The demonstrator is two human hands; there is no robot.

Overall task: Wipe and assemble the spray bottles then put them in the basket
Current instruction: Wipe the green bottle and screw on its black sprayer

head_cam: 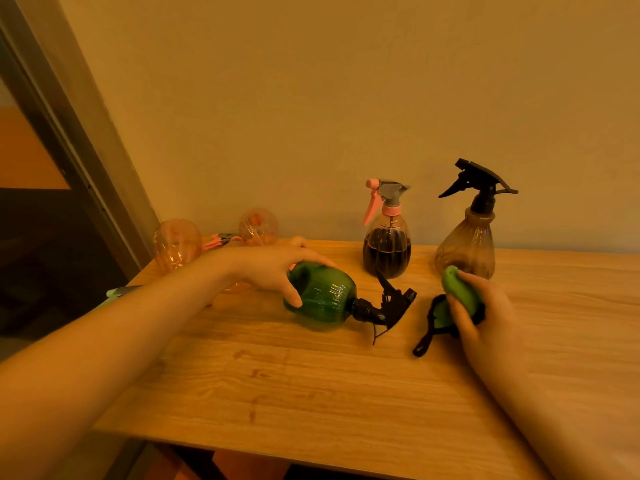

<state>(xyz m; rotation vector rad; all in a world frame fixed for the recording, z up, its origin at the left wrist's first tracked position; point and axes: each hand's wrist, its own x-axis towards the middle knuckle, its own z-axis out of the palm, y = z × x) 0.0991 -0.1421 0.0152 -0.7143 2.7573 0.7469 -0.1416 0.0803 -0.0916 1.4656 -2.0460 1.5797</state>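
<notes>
A green spray bottle (325,299) with a black spray head (391,303) lies on its side on the wooden table (311,393). My left hand (277,268) grips its base end. My right hand (485,313) holds a green cloth (459,289) wrapped over a black spray head (433,327), whose trigger pokes out toward me. Against the wall stand a pink-headed bottle with dark liquid (387,244) and a brownish bottle with a black head (467,237). No basket is in view.
Two clear pinkish bottle bodies (177,242) (259,226) sit at the table's back left, with a pink spray head (221,240) between them. A pale green object (119,292) pokes over the left edge. A door frame (79,147) rises at the left.
</notes>
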